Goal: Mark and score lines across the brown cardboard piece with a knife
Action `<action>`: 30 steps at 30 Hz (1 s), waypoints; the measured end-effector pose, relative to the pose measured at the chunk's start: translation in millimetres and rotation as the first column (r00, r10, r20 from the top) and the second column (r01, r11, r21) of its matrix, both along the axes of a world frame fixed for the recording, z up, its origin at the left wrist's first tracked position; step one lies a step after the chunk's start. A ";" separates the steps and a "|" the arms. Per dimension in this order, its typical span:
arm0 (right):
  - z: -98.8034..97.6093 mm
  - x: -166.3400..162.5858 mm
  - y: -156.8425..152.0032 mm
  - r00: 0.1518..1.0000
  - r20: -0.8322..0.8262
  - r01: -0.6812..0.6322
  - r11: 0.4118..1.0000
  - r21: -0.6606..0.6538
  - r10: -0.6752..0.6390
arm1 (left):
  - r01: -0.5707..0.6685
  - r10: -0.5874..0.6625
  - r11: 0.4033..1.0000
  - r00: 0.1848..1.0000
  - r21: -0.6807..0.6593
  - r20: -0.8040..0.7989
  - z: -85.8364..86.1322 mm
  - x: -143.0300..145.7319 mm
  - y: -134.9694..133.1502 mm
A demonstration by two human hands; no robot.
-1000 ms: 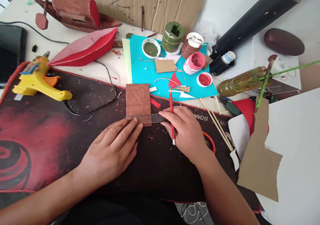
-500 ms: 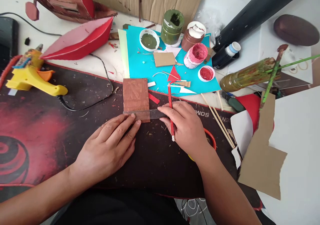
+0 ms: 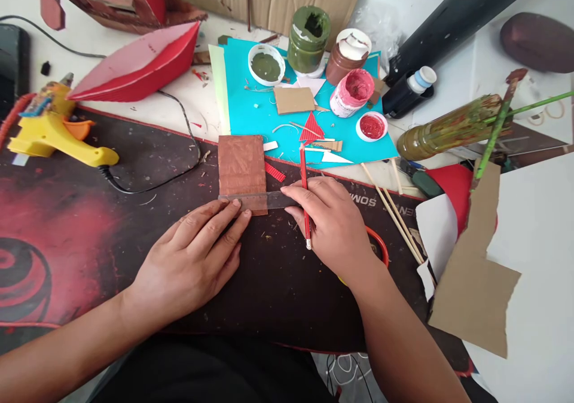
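Observation:
A clear ruler (image 3: 277, 200) lies crosswise over the lower part of a brown-painted rectangular piece (image 3: 241, 162) on the dark mat. The stretched fingers of my left hand (image 3: 192, 253) press flat on the ruler and the piece's lower edge, with the thumb partly tucked below. At the ruler's right end, the thumb and forefinger of my right hand (image 3: 334, 220) pinch it. That same hand also holds a red pencil (image 3: 304, 167), pointing away from me between the fingers. A red corrugated strip (image 3: 275, 171) lies beside the brown piece.
Paint jars, including a green one (image 3: 308, 35), stand on blue paper (image 3: 244, 113) at the back. To the left are a yellow glue gun (image 3: 60, 137) and a red boat-shaped piece (image 3: 139, 68). Orange-handled scissors (image 3: 380, 244), wooden sticks (image 3: 399, 223) and cut cardboard (image 3: 475, 295) lie at right.
The view has shifted slightly. Both hands, the ruler and the brown piece keep nearly the same places relative to one another.

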State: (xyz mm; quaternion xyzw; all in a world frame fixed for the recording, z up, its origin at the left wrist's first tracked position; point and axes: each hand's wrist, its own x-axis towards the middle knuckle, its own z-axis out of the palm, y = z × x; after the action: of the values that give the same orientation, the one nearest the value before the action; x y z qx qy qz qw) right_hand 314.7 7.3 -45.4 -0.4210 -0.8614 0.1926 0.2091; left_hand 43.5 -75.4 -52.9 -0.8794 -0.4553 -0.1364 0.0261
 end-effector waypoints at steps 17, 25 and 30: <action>16.8 -5.5 -17.3 0.747 -0.643 -0.048 0.950 -0.308 -0.171 | 0.021 -0.021 1.000 1.000 0.015 -0.001 -3.0 -1.7 1.0; 10.1 -11.6 -19.1 0.736 -0.606 0.021 0.906 -0.423 -0.300 | 0.002 -0.003 1.000 1.000 0.019 0.009 -2.4 0.2 1.0; 11.3 -11.8 -17.9 0.735 -0.582 0.050 0.883 -0.466 -0.349 | 0.001 -0.001 1.000 1.000 0.017 0.011 -2.3 0.2 1.3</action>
State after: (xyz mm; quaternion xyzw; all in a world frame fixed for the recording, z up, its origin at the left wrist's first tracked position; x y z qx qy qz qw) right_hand 302.9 -10.6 -34.1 -0.4543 -0.6202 0.4827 0.4194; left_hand 43.8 -74.1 -55.3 -0.8786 -0.4539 -0.1453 0.0309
